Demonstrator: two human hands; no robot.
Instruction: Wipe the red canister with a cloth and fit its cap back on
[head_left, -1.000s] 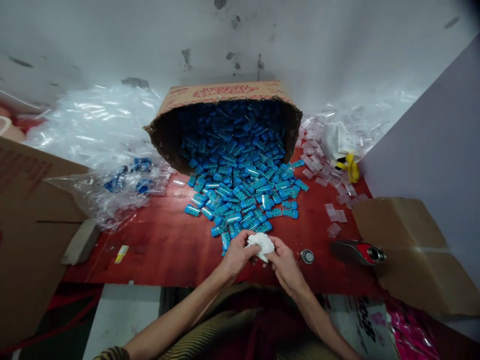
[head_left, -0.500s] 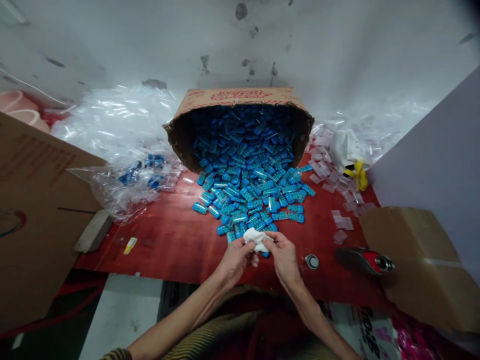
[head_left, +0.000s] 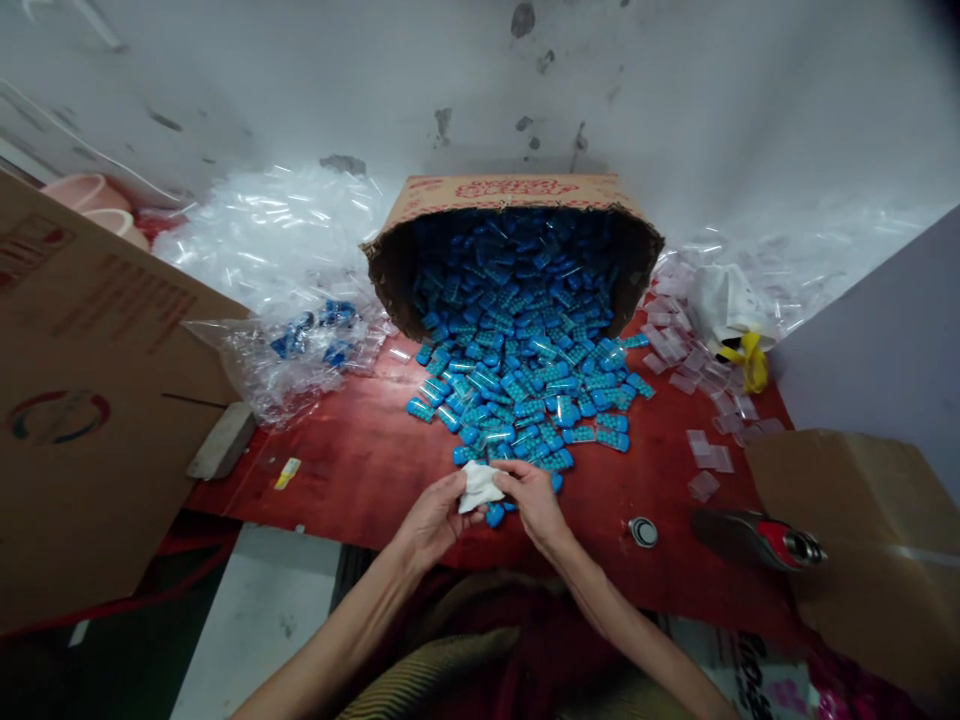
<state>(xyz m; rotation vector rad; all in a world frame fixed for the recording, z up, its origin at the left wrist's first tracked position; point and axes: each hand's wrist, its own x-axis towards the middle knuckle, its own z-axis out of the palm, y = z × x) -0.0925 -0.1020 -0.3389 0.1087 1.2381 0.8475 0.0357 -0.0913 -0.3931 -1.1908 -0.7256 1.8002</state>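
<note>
Against the frame half a second back, I see the whole scene slid right and the white cloth (head_left: 478, 487) sitting a touch lower and more to the left between my hands, now folded smaller and flatter than the puffy wad it was a second ago. My left hand (head_left: 431, 515) pinches the cloth's left edge with thumb and fingertips pressed together on it; my right hand (head_left: 534, 500) pinches its right edge the same way, fingers curled. The cloth is held just above the red surface (head_left: 352, 470), at the near tip of the spill of blue capsules (head_left: 525, 400); its long axis runs roughly left to right, tilted slightly, with a corner pointing down toward one blue capsule just beneath it. The capsules pour out of a cardboard box (head_left: 510, 190) tipped on its side, mouth toward me. To the right on the surface lie a small round cap (head_left: 643, 532) and a red and black bottle (head_left: 757, 540) on its side, well apart from my hands. Clear plastic bags (head_left: 285, 250) are heaped to the left of the box.
</note>
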